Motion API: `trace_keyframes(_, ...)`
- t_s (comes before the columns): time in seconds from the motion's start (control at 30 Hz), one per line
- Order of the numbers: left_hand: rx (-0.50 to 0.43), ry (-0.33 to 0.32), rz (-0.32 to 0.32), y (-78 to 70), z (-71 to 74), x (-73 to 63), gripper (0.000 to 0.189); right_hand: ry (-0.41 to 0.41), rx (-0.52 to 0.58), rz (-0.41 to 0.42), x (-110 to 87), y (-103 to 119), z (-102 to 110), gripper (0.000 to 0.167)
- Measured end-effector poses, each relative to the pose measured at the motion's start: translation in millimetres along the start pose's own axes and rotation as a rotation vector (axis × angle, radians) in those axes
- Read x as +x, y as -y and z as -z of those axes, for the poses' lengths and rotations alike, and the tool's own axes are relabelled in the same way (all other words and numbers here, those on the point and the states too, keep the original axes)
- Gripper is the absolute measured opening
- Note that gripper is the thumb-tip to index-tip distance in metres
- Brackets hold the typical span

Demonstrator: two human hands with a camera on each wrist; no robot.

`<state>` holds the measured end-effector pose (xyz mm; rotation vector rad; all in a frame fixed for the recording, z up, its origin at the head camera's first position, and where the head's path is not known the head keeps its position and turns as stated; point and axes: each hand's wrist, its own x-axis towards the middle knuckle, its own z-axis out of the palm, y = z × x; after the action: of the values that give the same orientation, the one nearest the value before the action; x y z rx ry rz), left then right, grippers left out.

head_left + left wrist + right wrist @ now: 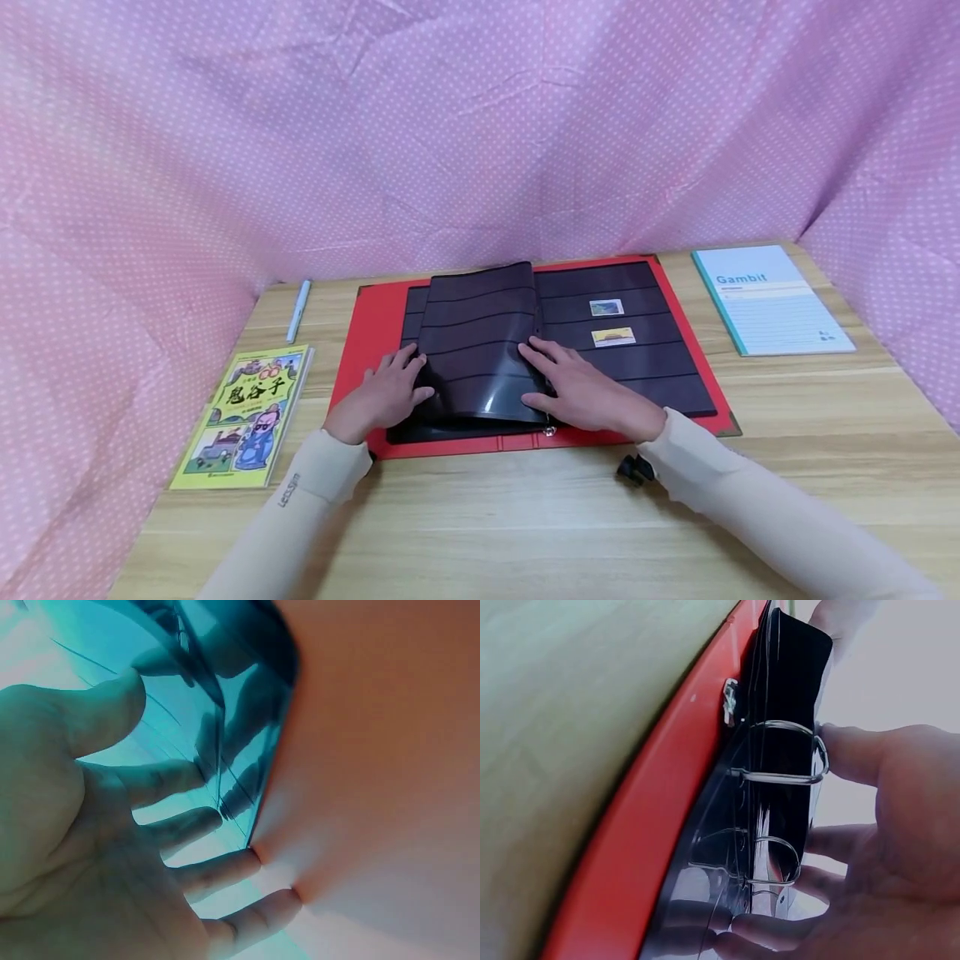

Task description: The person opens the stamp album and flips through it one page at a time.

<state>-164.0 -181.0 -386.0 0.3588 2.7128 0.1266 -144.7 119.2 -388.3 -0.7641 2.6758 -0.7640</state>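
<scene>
A red ring-binder stamp album [375, 321] lies spread out on the table. A black pocket page [476, 325] bulges upward over its left half. My left hand [386, 390] rests at that page's left edge, its fingers spread; in the left wrist view the fingertips touch the page and the red cover. Near the binding, my right hand [588, 392] touches the page's right side with extended fingers. Metal rings [784, 778] run through the pages beside the right thumb. On the right-hand page, a blue-green stamp [606, 307] sits above a yellow stamp [613, 337].
To the left lie a yellow-green comic-style book [243, 417] and a light blue pen [298, 311]. A notebook marked Gambit [776, 304] is at the right rear of the wooden table [525, 533]. Pink dotted cloth [480, 133] hangs behind and at both sides.
</scene>
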Motion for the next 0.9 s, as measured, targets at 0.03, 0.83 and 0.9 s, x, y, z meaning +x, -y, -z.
trace_keyframes(0.03, -0.002, -0.003, -0.002, -0.7, 0.0, -0.4, 0.069, -0.001, -0.005, 0.000, 0.2, 0, 0, 0.070)
trace_keyframes(0.83, -0.034, 0.045, 0.079, -2.3, 9.2, -8.6, 0.096, -0.072, -0.003, -0.100, -15.3, -28, 22, 0.065)
trace_keyframes(0.9, -0.035, 0.049, 0.081, -2.8, 9.1, -8.7, 0.095, -0.109, -0.040, -0.137, -26.6, -41, 28, 0.063)
